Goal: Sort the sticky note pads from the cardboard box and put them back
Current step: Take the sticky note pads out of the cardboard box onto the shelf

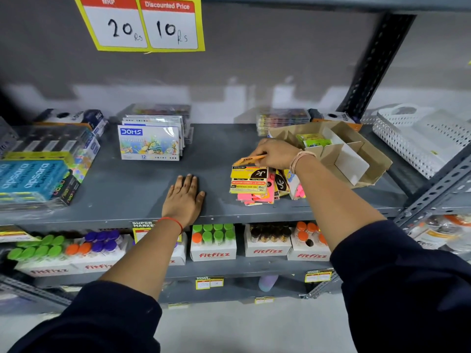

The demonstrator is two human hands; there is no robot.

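Sorting looks about midway: the right hand pinches an orange pad above the loose pile of pads beside the cardboard box, where a green pad remains, while the left hand lies spread flat on the shelf.

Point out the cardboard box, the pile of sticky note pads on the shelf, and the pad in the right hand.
cardboard box [377, 159], head view, right wall.
pile of sticky note pads [248, 183], head view, top pad's yellow label.
orange pad [251, 158], head view, its exposed left end.
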